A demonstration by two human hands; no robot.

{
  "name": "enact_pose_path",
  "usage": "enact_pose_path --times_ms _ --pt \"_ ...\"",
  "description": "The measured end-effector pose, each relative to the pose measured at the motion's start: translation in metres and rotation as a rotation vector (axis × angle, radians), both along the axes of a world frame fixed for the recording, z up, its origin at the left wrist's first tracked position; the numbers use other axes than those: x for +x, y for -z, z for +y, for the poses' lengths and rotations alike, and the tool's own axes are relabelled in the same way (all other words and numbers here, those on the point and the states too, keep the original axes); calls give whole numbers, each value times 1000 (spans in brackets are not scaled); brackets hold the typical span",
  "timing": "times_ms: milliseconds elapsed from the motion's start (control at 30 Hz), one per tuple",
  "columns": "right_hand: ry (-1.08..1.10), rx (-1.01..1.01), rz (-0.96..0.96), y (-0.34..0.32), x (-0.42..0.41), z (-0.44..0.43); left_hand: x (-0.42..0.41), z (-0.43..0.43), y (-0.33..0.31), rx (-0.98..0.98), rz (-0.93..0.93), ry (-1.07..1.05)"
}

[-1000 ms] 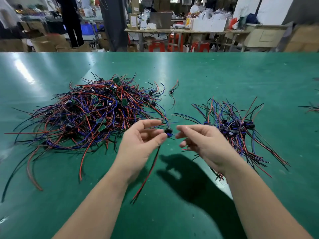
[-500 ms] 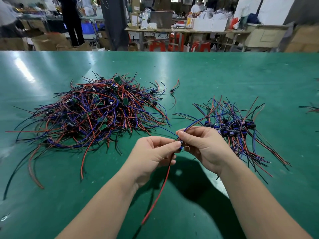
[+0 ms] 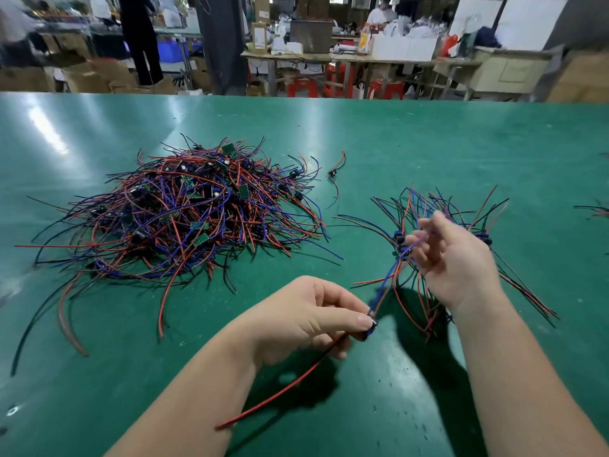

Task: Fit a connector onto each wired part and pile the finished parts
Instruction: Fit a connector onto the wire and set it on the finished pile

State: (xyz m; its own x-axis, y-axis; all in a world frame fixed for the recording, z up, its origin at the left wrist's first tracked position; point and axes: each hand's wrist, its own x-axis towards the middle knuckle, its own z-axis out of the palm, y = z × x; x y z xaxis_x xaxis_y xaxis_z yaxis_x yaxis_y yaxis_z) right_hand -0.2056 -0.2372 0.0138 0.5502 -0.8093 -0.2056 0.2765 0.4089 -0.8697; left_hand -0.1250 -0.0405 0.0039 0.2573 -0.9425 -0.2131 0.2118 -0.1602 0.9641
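Note:
My left hand (image 3: 309, 311) pinches a small wired part (image 3: 370, 324) between thumb and forefinger, low over the green table (image 3: 395, 143). The part's red and black wires trail down to the left. Its blue and red wires (image 3: 387, 285) run up to my right hand (image 3: 458, 258), which is raised and blurred, with the blue wire caught between its curled fingers. A big tangle of wired parts (image 3: 184, 212) with small green boards lies at the left. A smaller pile of parts with dark connectors (image 3: 428, 206) lies behind my right hand, partly hidden by it.
One stray wired part (image 3: 333, 173) lies between the two piles. More wire ends (image 3: 594, 211) show at the table's right edge. Beyond the table's far edge stand workbenches, boxes, red stools and people.
My hands were together at the part. My right hand has since moved up and to the right along the blue wire, and my left hand has dropped lower with the part.

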Motion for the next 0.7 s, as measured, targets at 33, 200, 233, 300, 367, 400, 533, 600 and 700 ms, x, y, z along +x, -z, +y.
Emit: enact_pose_path --times_ms 33,200,233,300,367,400,533,600,700 --pt "-28 0 -4 -2 0 -2 0 2 -1 -57 114 60" --pt "-355 -49 135 2 3 9 5 -1 -3 -444 478 -8" --pt "-415 -72 175 4 4 15 6 -2 -4 -465 518 -76" --pt "-518 -175 231 7 7 28 8 -2 -7 -484 598 -213" --pt "-612 -293 195 10 8 40 10 -4 -9 -487 641 -345" --pt "-649 -324 141 11 8 45 11 -4 -10 -481 645 -401" --pt "-596 -279 -111 12 16 61 6 -10 -10 -434 564 -567" --pt "-523 -201 -161 12 19 65 0 -14 -6 -425 457 -655" --pt "-493 -113 -184 10 18 66 -8 -19 -2 -446 279 -742"
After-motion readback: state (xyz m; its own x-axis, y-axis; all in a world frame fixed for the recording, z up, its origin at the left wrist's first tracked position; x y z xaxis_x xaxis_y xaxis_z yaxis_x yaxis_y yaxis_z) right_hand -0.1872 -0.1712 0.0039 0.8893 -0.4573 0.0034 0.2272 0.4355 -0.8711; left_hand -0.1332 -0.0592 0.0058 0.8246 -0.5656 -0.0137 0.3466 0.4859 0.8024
